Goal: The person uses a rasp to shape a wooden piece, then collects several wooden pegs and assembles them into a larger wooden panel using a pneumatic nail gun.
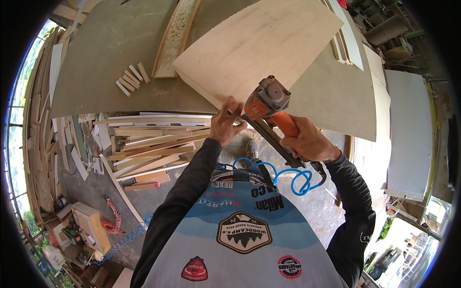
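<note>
A pale plywood panel (259,43) lies on the large worktable (336,103), its near corner at the table's front edge. My left hand (227,124) is closed at that corner, fingers bent over the edge, thumb pointing right. My right hand (311,140) is wrapped round the handle of an orange and black pneumatic nail gun (269,103). The gun's nose is close to the panel's near edge, just right of my left fingertips; whether it touches is hidden. A blue coiled air hose (300,185) runs from the gun's handle down past my waist.
Several short wood strips (132,79) lie on the table's left, near a long shallow wooden trough (175,38). Wood and white boards (343,36) rest at the far right. Below the table, a pile of lumber (153,149) covers the floor to the left. A red coiled hose (112,218) lies lower left.
</note>
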Tool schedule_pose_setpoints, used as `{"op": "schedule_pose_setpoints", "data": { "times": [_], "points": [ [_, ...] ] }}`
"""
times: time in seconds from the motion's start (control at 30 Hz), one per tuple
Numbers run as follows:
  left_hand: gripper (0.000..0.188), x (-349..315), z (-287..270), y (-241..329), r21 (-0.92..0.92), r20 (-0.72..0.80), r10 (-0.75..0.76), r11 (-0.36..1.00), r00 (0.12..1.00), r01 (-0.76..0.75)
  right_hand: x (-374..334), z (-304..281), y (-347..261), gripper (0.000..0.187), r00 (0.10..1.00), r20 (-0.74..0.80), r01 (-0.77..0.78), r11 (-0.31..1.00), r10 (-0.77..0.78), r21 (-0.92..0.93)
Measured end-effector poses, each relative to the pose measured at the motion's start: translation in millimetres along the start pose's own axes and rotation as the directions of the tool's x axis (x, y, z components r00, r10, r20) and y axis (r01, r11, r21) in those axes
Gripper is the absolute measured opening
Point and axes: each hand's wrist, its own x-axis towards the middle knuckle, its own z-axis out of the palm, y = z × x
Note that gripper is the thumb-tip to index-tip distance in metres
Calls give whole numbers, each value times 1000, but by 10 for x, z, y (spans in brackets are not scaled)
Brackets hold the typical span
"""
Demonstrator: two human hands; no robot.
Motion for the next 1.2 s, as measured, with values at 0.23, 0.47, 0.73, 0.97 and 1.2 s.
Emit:
{"op": "schedule_pose_setpoints", "data": {
  "times": [0.23, 0.47, 0.73, 0.97, 1.2],
  "points": [
    [66, -5, 3, -10, -7, 14, -12, 1000, 1000, 12, 22, -5, 12, 50, 999, 15, 38, 998, -37, -50],
    [66, -5, 14, -33, 1, 5, -1, 1000, 1000, 1, 35, -18, 48, 49, 998, 8, 59, 996, -59, -71],
    [63, 21, 12, 29, 1, -48, 3, 1000, 999, -3, -90, -79, 301, 52, 993, -110, 59, 992, -47, 114],
    [64, 34, -23, 54, -5, -58, 41, 999, 997, -42, -347, -327, 854, 31, 913, -406, 140, 914, 29, 380],
    [59, 114, -209, 112, 55, 27, 56, 997, 998, -58, -264, -499, 1495, 14, 809, -581, 324, 761, 85, 562]
  ]
}}
